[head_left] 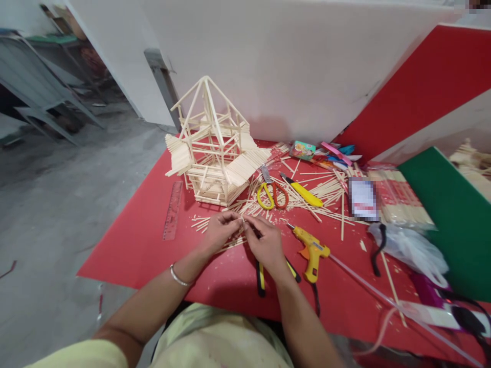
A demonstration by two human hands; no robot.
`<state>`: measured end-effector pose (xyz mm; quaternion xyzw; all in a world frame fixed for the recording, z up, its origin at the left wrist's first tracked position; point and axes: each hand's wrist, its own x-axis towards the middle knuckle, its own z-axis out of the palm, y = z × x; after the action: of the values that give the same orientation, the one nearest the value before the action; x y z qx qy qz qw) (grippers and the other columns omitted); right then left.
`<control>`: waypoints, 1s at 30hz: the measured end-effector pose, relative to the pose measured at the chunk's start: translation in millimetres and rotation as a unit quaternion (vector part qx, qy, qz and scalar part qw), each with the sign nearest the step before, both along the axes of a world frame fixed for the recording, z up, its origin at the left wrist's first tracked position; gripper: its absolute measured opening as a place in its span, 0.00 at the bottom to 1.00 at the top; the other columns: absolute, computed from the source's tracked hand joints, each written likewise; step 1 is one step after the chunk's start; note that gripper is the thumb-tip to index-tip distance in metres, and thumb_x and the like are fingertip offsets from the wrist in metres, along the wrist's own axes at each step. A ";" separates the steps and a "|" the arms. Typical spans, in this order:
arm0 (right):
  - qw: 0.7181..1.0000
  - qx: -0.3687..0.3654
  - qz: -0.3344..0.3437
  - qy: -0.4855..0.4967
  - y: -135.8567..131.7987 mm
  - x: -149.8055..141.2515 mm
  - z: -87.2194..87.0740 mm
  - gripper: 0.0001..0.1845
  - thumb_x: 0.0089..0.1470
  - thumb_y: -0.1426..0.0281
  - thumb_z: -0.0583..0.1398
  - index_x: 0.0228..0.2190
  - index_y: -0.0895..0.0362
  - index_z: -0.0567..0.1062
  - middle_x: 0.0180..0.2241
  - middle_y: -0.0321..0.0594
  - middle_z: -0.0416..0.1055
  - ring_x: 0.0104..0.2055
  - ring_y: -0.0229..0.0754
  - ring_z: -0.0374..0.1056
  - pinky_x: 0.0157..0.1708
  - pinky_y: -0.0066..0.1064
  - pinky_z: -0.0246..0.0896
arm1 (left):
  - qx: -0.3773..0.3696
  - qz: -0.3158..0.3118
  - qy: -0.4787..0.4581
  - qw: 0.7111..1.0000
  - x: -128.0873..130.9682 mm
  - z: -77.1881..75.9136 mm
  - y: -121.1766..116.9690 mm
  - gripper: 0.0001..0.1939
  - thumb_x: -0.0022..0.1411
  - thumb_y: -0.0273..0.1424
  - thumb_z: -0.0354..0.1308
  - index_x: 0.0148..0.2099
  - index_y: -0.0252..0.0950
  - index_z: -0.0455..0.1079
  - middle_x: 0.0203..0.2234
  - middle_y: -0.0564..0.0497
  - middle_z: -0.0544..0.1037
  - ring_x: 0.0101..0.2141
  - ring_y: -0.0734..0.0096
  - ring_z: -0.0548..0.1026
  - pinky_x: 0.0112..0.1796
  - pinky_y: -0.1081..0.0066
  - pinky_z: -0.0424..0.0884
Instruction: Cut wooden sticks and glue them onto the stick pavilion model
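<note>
My left hand point(222, 231) and my right hand point(264, 241) meet above the red table, fingertips pinched together around something small and pale that I cannot make out. Just beyond them stands a house-shaped model point(209, 176) of thin wooden sticks, with an open roof frame and slatted side roofs. Loose wooden sticks point(330, 191) lie scattered around and beneath my hands. Pliers with black and yellow handles point(261, 278) rest partly hidden under my right hand and forearm. A yellow hot glue gun point(312, 250) lies to the right of that hand, a long clear glue stick in its back.
Scissors point(273, 196) and a yellow cutter knife point(307, 194) lie on the sticks. A clear ruler point(172, 210) is at left. Packed sticks point(399, 197), a plastic bag point(412, 250) and a green board point(452, 214) occupy the right. A white panel point(268, 66) stands behind.
</note>
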<state>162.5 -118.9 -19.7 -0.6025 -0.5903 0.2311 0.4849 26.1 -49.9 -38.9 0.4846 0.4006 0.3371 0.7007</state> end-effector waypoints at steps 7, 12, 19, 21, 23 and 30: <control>1.000 -0.009 -0.001 0.020 0.3 0.2 -0.7 0.14 0.59 0.69 0.58 0.45 0.52 0.79 0.40 0.41 0.78 0.40 0.40 0.73 0.44 0.32 0.68 | 0.082 0.015 0.041 0.996 0.0 -0.9 -0.1 0.12 0.55 0.37 0.63 0.30 0.31 0.74 0.15 0.55 0.69 0.16 0.80 0.62 0.20 0.77 0.58; 0.986 -0.064 0.006 0.151 -0.9 3.3 0.8 0.13 0.56 0.64 0.61 0.41 0.52 0.81 0.38 0.39 0.79 0.38 0.41 0.74 0.39 0.32 0.71 | 0.126 0.009 0.061 0.990 -2.9 3.4 0.2 0.10 0.55 0.35 0.62 0.30 0.32 0.75 0.16 0.54 0.71 0.18 0.79 0.64 0.23 0.76 0.61; 0.923 -0.159 0.020 0.350 -2.2 4.3 4.5 0.17 0.51 0.60 0.64 0.40 0.55 0.80 0.25 0.33 0.73 0.23 0.35 0.67 0.22 0.28 0.67 | 0.076 -0.010 -0.003 0.997 -2.3 8.6 -2.5 0.13 0.54 0.38 0.65 0.29 0.32 0.74 0.20 0.51 0.76 0.19 0.77 0.68 0.23 0.75 0.64; 0.928 -0.159 0.010 0.336 -2.0 2.8 5.8 0.17 0.51 0.59 0.64 0.41 0.55 0.80 0.27 0.34 0.75 0.23 0.35 0.67 0.23 0.29 0.68 | 0.039 -0.011 -0.031 0.999 -1.6 6.8 -1.8 0.12 0.53 0.37 0.65 0.29 0.32 0.74 0.18 0.52 0.74 0.18 0.78 0.66 0.22 0.76 0.63; 0.942 -0.148 0.003 0.302 -1.8 1.6 6.2 0.17 0.52 0.59 0.63 0.42 0.54 0.80 0.31 0.36 0.77 0.26 0.36 0.69 0.26 0.29 0.70 | 0.002 -0.019 -0.055 0.998 -1.4 3.1 -0.2 0.11 0.53 0.36 0.64 0.32 0.32 0.74 0.17 0.53 0.73 0.16 0.79 0.66 0.20 0.77 0.62; 0.983 -0.095 -0.004 0.155 -1.6 -0.4 -1.5 0.18 0.57 0.62 0.60 0.46 0.54 0.78 0.44 0.42 0.78 0.44 0.44 0.73 0.48 0.40 0.68 | -0.035 -0.028 -0.080 0.996 -0.8 -6.4 4.2 0.15 0.56 0.41 0.62 0.33 0.32 0.74 0.14 0.54 0.70 0.13 0.78 0.64 0.15 0.78 0.59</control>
<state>162.2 -120.4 -21.2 -0.6050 -0.4811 0.3752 0.5116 25.3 -45.7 -45.3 0.4422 0.3415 0.3406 0.7562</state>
